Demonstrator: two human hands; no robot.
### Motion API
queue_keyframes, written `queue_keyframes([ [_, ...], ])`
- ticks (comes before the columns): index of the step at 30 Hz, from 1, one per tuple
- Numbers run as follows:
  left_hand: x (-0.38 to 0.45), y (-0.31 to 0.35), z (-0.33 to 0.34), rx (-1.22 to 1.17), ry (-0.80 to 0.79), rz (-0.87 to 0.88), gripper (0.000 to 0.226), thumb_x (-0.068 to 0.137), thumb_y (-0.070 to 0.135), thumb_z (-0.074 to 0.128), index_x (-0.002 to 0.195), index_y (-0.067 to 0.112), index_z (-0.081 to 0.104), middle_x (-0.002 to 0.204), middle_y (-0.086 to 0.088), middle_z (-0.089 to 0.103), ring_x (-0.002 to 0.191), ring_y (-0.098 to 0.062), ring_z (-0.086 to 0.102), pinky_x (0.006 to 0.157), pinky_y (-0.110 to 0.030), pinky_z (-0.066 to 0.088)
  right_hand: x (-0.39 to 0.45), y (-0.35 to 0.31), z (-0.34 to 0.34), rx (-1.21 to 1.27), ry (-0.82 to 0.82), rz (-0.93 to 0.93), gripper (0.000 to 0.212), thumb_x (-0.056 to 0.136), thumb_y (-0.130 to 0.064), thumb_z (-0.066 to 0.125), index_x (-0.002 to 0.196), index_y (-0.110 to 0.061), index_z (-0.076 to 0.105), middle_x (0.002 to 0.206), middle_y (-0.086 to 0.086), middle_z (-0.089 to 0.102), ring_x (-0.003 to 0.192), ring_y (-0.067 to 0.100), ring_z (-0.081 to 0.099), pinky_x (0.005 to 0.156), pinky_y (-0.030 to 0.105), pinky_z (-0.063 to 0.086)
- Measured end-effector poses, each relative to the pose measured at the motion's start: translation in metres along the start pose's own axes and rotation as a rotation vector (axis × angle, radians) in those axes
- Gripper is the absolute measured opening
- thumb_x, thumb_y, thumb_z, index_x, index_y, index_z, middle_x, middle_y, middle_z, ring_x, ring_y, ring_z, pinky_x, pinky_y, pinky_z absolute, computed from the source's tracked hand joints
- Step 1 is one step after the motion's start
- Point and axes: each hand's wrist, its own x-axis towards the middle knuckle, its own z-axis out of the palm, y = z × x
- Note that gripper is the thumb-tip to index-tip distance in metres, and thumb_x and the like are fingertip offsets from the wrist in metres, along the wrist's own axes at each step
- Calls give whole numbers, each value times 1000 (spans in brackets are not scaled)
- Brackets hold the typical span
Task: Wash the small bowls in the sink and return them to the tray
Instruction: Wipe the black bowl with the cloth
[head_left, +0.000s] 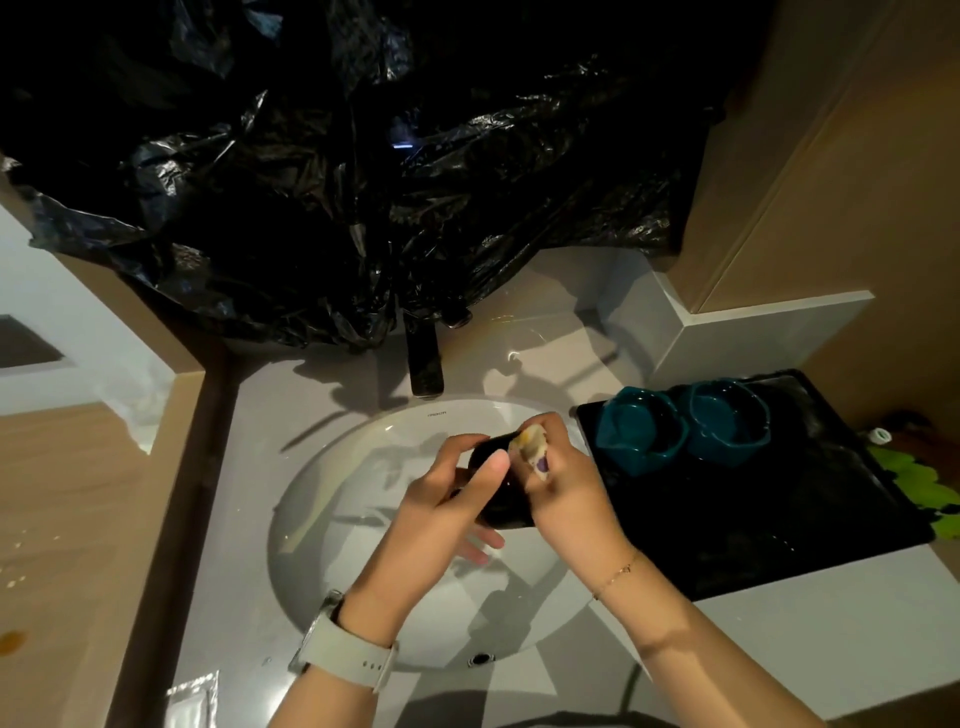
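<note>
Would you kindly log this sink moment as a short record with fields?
left hand: holds dark bowl over the sink
right hand: rubs sponge on that bowl
tray: right of sink, carries two teal bowls side by side
tap: no water seen running

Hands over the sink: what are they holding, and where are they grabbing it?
The left hand grips a dark small bowl round its side. The right hand pinches a sponge against the bowl's rim.
</note>
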Motion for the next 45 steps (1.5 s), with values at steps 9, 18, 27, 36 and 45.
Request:
queue_keyframes([
  [9,2,-11,3,57,198,-26,21,100,30,48,116,21,60,98,-4,69,66,-22,73,55,-24,57,-6,0,-8,265,-291,199,30,93,-25,57,119,-38,50,110,-8,64,102,9,62,88,22,52],
  [18,-4,-23,18,67,269,69,19,101,25,47,114,23,60,94,-5,70,69,-21,73,57,-35,60,-7,2,7,-34,-7,189,17,88,-30,60,98,-17,64,84,0,68,77,15,65,74,33,56],
  [27,-9,-43,30,185,230,52,25,102,28,43,124,21,52,97,7,68,79,-6,70,63,-22,59,-24,20,10,-107,1,258,18,90,-19,59,107,-13,63,94,4,70,89,21,65,69,21,49],
  [36,5,-31,11,354,226,64,31,105,35,28,119,22,53,68,-2,63,42,-12,56,44,-27,47,-14,12,13,-180,35,25,24,94,-36,54,108,-18,61,84,-1,68,80,17,62,71,21,48],
  [45,6,-43,29,226,339,47,33,103,38,29,124,22,50,73,-4,67,53,-13,62,51,-29,49,-19,24,31,367,-32,462,26,95,-31,54,112,-13,59,103,6,69,99,22,65,85,32,52],
])
